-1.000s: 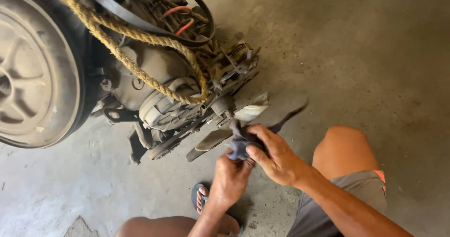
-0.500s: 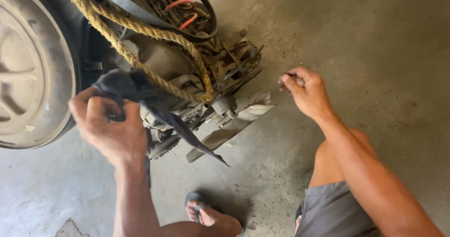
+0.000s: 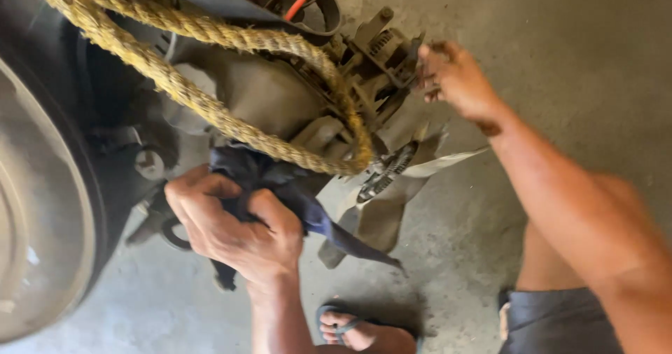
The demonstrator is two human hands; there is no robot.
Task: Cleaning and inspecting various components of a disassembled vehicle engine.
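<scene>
Dark blue rag (image 3: 294,200), bunched and clenched in the left hand (image 3: 234,228), pressed against the greasy engine (image 3: 280,95) under the thick rope (image 3: 210,109) as if for wiping, right hand (image 3: 455,81) gripping the engine's far edge, seemingly steadying.

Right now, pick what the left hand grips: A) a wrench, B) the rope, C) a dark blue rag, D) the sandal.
C: the left hand is closed around a dark blue rag pressed against the engine, just under the rope; no tool shows in it.
</scene>
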